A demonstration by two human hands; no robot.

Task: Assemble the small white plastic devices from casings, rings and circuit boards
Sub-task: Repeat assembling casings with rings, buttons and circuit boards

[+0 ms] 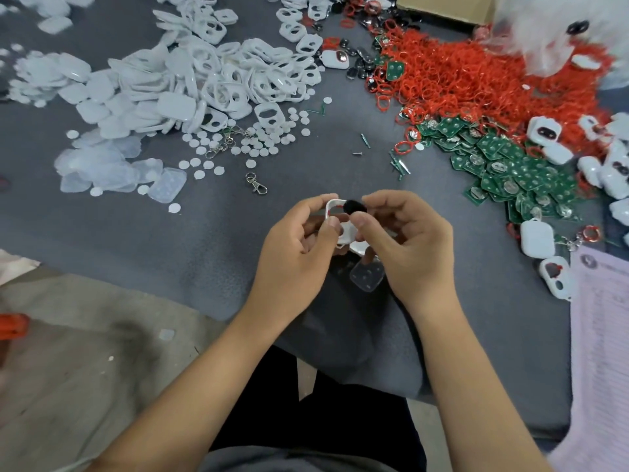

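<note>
My left hand (299,247) grips a small white casing (340,223) with a red ring visible along its inner edge. Over the casing's top, my right hand (405,240) pinches a small black oval piece (354,206) between thumb and fingers. A clear plastic cover (367,275) shows just below my right hand. Piles of parts lie beyond: white casings (218,73) at upper left, red rings (476,80) at upper right, green circuit boards (517,172) at right.
Everything rests on a grey cloth (170,233). White round discs (258,141), clear covers (112,168) and metal clasps (256,183) are scattered left of centre. Assembled white devices (537,238) sit at the right, beside a pink paper sheet (602,335). A cardboard box (446,6) stands at the back.
</note>
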